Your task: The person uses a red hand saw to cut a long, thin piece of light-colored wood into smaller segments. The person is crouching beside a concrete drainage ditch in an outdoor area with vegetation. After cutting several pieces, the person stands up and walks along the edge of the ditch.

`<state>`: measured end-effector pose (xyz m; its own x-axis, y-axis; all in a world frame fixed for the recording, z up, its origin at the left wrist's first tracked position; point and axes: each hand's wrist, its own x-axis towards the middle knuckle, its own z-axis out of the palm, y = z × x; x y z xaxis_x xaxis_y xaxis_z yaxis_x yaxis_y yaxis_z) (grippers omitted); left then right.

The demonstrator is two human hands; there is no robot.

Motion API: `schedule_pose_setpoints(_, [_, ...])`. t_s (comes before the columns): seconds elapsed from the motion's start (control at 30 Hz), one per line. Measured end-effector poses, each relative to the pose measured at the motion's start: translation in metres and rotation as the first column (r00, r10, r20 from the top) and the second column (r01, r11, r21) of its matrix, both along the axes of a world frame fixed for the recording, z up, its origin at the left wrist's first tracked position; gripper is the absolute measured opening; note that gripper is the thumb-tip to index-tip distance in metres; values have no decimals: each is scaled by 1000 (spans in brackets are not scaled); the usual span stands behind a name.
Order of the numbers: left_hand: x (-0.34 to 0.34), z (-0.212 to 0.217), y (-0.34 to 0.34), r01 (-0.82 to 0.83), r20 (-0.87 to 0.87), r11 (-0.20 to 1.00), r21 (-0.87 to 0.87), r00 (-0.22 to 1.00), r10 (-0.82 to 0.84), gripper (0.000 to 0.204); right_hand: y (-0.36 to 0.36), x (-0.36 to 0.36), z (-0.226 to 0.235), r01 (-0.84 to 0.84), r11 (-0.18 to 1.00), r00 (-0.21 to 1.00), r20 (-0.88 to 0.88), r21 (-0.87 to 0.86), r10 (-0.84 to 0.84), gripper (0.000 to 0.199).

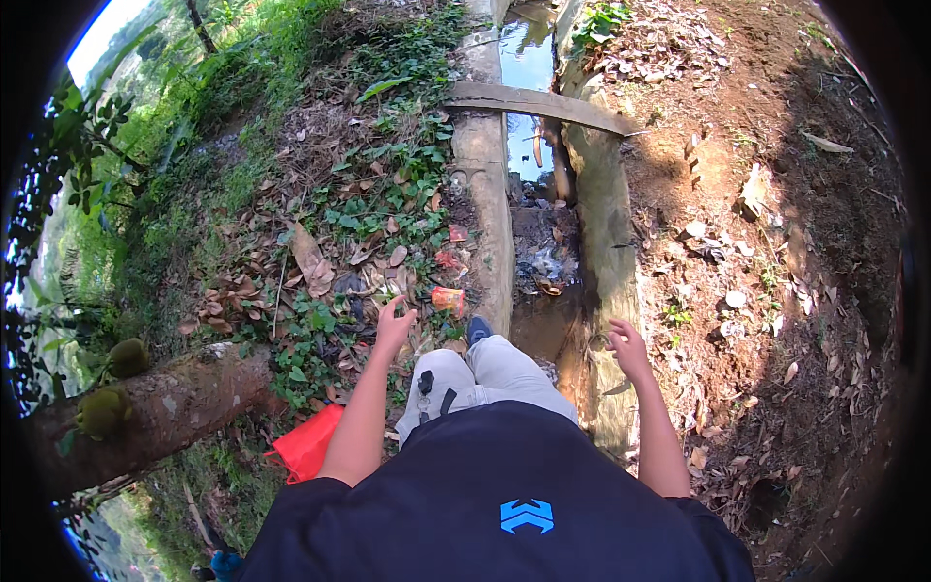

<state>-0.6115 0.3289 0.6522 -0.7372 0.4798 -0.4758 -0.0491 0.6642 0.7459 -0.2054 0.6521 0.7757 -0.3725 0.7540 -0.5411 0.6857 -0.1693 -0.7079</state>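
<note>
Over on the left there's a mossy tree trunk and a red bag on the ground, then the left hand hangs open and empty over dry leaf litter, with a crumpled orange wrapper just beyond its fingertips — looks light, crinkly and soft, so I'd guess you pinch it anywhere along an edge. Further right the concrete ditch wall runs up past the dark shoe, and the right hand hovers loosely open over the far wall — holding nothing.
</note>
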Motion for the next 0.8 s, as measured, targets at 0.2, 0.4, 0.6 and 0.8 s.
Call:
schedule_pose_setpoints(0.2, [-67, 51, 87, -64, 110, 984, 167, 993, 46, 53, 107, -95, 7, -15, 999, 1000, 3, 36, 15, 34])
schedule_pose_setpoints(0.4, [-147, 58, 218, -70, 363, 982, 174, 932, 2, 66, 137, -282, -25, -275, 961, 935, -229, 15, 271, 46])
schedule_pose_setpoints(0.6, [-206, 117, 436, -273, 642, 709, 651, 696, -321, 70, 176, -466, 29, -415, 590, 816, -3, 693, 578, 65])
schedule_pose_setpoints(0.8, [-254, 190, 606, -222, 656, 632, 743, 432, -619, 79, 367, -525, 75, -461, 185, 745, 265, 868, 612, 60])
